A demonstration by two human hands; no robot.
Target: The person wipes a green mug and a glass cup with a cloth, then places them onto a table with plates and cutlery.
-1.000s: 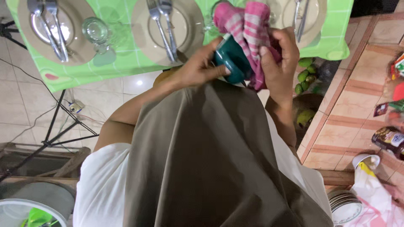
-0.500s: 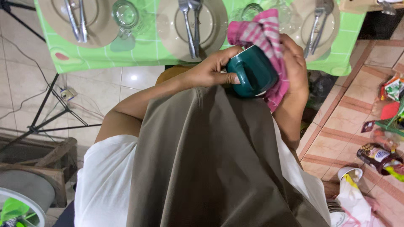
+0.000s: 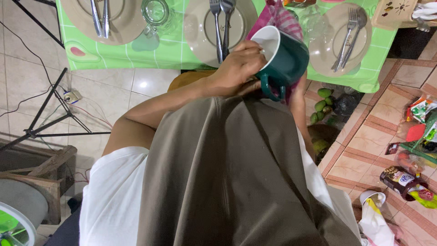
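Note:
My left hand [image 3: 239, 64] grips a dark green mug [image 3: 287, 59] with a white inside by its rim, fingers hooked over the edge. The mug is tilted with its mouth facing up-left and its handle pointing down toward my brown apron. A pink checked cloth [image 3: 280, 18] sticks out from behind the mug, over the table's edge. My right hand [image 3: 296, 89] is mostly hidden under the mug and holds that cloth against it; only its wrist and forearm show.
A table with a green cloth [image 3: 118, 52] carries three beige plates [image 3: 200, 36] with forks and spoons, plus a glass mug [image 3: 157, 11]. A black tripod [image 3: 50, 114] stands on the tiled floor at left. Green fruits [image 3: 323, 102] and snack packets [image 3: 409, 182] lie at right.
The mug has turned in my hands: its white inside now faces the camera and the handle points down. The cloth has slipped further behind the mug. My view has shifted slightly.

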